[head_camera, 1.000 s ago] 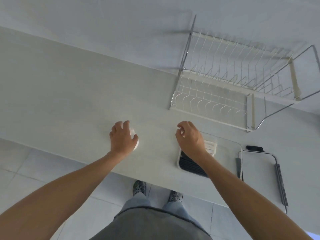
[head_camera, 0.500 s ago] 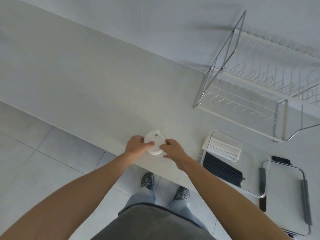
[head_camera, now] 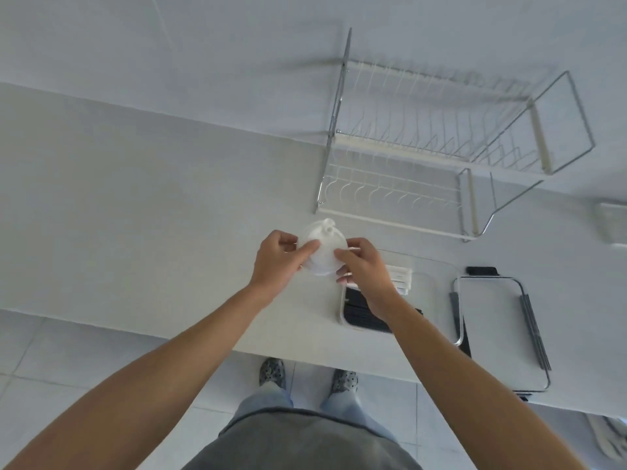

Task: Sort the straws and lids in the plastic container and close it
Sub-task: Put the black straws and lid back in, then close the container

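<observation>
A stack of round white cup lids (head_camera: 324, 247) is held above the counter between both hands. My left hand (head_camera: 280, 262) pinches its left side and my right hand (head_camera: 363, 269) grips its right side. Just right of the hands lies the clear plastic container (head_camera: 429, 283), holding black straws (head_camera: 359, 315) at its near end and white straws (head_camera: 402, 278) beside them. My right wrist hides part of the straws. The container's clear cover with dark clips (head_camera: 492, 330) lies flat to the right of it.
A white wire dish rack (head_camera: 437, 157) stands at the back right against the wall. The pale counter (head_camera: 135, 205) stretches left. Its front edge runs just below the container, with tiled floor and my feet beneath. A pale object (head_camera: 612, 222) sits at the far right.
The hands came together on the lid stack and lifted it, shifting it slightly toward the container. Earlier, the left hand lay on the lids and the right hand was over the container.
</observation>
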